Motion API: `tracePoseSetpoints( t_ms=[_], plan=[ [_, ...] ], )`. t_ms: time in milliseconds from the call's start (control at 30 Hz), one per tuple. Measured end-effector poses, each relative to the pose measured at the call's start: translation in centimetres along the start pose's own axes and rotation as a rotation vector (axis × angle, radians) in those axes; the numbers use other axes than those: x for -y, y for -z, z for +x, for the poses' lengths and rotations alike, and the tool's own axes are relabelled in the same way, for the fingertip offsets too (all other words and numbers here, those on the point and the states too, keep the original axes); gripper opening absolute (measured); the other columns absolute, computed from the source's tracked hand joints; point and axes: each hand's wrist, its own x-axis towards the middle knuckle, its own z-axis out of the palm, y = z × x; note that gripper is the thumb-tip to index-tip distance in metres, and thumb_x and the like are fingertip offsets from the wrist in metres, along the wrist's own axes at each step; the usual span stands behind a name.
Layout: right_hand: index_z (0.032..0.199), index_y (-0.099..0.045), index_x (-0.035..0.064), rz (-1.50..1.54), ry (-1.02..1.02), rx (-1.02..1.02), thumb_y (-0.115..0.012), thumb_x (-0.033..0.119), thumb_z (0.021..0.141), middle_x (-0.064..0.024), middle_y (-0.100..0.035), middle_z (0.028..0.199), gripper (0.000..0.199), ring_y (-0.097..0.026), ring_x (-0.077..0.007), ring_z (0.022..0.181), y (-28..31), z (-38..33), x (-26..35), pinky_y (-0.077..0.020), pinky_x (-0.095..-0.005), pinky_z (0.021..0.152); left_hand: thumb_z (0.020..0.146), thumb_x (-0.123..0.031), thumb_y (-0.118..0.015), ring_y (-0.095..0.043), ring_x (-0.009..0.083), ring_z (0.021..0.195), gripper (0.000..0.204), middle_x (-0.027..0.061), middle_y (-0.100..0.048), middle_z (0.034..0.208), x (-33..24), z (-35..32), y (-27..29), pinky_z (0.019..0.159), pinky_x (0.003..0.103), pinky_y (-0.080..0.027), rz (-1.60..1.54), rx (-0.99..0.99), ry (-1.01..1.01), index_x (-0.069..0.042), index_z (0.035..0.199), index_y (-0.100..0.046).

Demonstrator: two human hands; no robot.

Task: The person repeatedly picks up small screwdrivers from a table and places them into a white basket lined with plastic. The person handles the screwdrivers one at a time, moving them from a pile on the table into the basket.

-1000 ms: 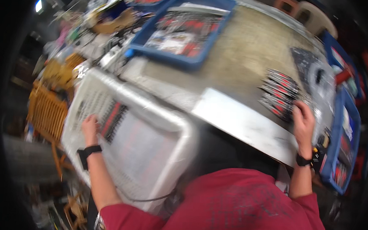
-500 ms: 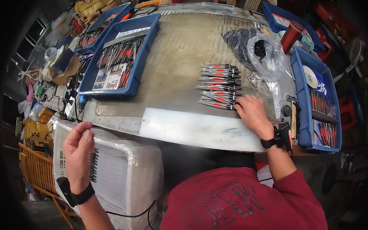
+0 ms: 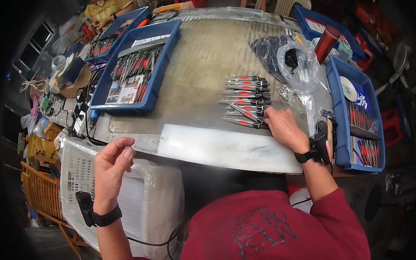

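Pens point(image 3: 245, 88), grey and black with red-orange grips, lie stacked sideways in a rough column on the worktable. At the near end of the column one pen point(image 3: 245, 114) rests slantwise across others. My right hand point(image 3: 282, 126) is closed at the right-hand ends of these near pens, and its fingers partly hide what they grip. Over the near-left edge of the table, above a white plastic basket point(image 3: 76, 168) lined with clear plastic, hangs my left hand point(image 3: 111, 167). Its fingers are loosely bent, the thumb is a little apart, and nothing shows in them.
A white strip point(image 3: 226, 147) lies along the front edge. Blue trays of pens stand left point(image 3: 146, 97) and right point(image 3: 341, 150). Beyond the pens are plastic bags point(image 3: 271, 51) and a dark red cylinder point(image 3: 327, 43); a hammer point(image 3: 329, 130) lies right. Another person point(image 3: 112, 5) sits far left.
My left hand has moved right and slightly down, its fingers now pointing more to the right. Near my right hand, a pen now lies slantwise across the others.
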Motion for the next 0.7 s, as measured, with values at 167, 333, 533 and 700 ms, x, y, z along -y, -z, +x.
tracePoseSetpoints(
  t_ms=[167, 333, 533, 700],
  plan=[
    [0.08, -0.054, 0.0038, -0.031, 0.003, -0.024, -0.057, 0.02, 0.076, -0.0129, -0.057, 0.076, 0.017, -0.053, -0.0303, 0.08, -0.2, 0.1, 0.5, -0.0348, -0.0419, 0.068, 0.08, -0.016, -0.059, -0.047, 0.0042, 0.062, 0.025, -0.0012, -0.055, 0.074, 0.6, 0.1, -0.1, 0.053, 0.016, -0.037, -0.019, 0.039, 0.007, 0.0, 0.1, -0.056],
    [0.08, -0.056, 0.0042, -0.062, 0.017, -0.036, -0.058, 0.02, 0.075, -0.0124, -0.057, 0.078, 0.016, -0.053, -0.0299, 0.081, -0.4, 0.0, 1.0, -0.0347, -0.0419, 0.068, 0.08, -0.016, -0.059, -0.047, 0.0039, 0.061, 0.024, -0.0015, -0.055, 0.074, 1.3, 0.2, -0.1, 0.052, 0.017, -0.037, -0.041, 0.058, 0.02, 0.0, 0.099, -0.057],
    [0.081, -0.055, 0.0036, -0.088, -0.007, -0.003, -0.057, 0.018, 0.076, -0.0135, -0.057, 0.078, 0.016, -0.053, -0.0307, 0.08, -0.3, 0.4, 1.1, -0.0347, -0.0408, 0.07, 0.08, -0.014, -0.058, -0.047, 0.0039, 0.061, 0.023, -0.0013, -0.056, 0.074, 1.6, -0.1, 0.0, 0.052, 0.017, -0.038, -0.053, 0.064, 0.023, 0.0, 0.099, -0.057],
    [0.082, -0.053, 0.0009, 0.229, -0.001, -0.062, -0.055, 0.015, 0.078, -0.0146, -0.055, 0.069, 0.015, -0.052, -0.0293, 0.062, 1.4, 0.2, 2.2, -0.0372, -0.0349, 0.057, 0.081, -0.013, -0.057, -0.048, 0.004, 0.061, 0.022, -0.0011, -0.057, 0.075, 0.9, -0.7, -0.3, 0.052, 0.017, -0.038, -0.062, 0.091, 0.032, 0.0, 0.098, -0.058]
  ],
)
